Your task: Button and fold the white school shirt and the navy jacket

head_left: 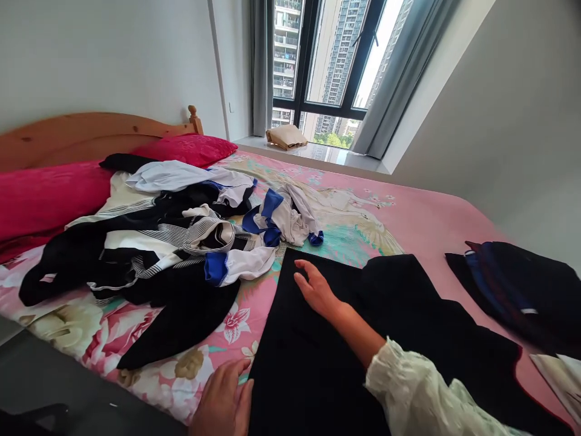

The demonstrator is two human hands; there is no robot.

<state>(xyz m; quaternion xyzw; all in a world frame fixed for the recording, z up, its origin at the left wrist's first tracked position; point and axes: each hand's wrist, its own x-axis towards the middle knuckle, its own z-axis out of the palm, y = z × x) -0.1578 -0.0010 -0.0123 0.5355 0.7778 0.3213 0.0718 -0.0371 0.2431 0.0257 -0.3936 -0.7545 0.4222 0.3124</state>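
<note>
A large black garment (pixel 318 369) lies spread on the bed in front of me, its left edge running nearly straight. My right hand (pixel 318 290) is over its upper left part, fingers stretched out and holding nothing. Whether the palm touches the cloth, I cannot tell. At the bottom, beside the garment's left edge, is my left hand (pixel 222 396), with thumb and fingers apart. Left of both hands lies a loose heap of black, white and striped clothes (pixel 149 236). A white and blue garment (pixel 290 218) lies crumpled just beyond the black one.
A stack of folded dark clothes (pixel 521 290) lies at the right. Red pillows (pixel 54 197) rest against the wooden headboard (pixel 91 136). Floral bedding (pixel 431 206) covers the bed. A brown paper bag (pixel 287 137) lies on the windowsill.
</note>
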